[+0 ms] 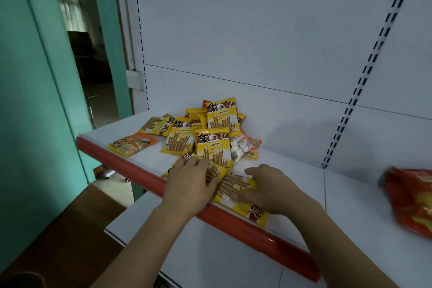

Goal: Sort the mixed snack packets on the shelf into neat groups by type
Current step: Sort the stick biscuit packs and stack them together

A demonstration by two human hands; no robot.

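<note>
Spanning the view, the white shelf (292, 177) with red front strip (131, 166) carries a heap of yellow wafer-stick packets (210, 133) at centre-left. An orange bag (411, 196) lies far right. The left hand (191, 182) presses flat on one yellow packet (217, 172); the right hand (268, 187), fingers extended, rests on the front-edge packet (236, 188).

About nine yellow wafer-stick packets (215, 145), one orange-trimmed packet (132, 145), one clear white-and-orange packet (244, 147), one red bag (411, 199).

Glossy plastic snack packets (214, 145), smooth matt white shelf (292, 170), shiny red plastic edge strip (131, 166)
</note>
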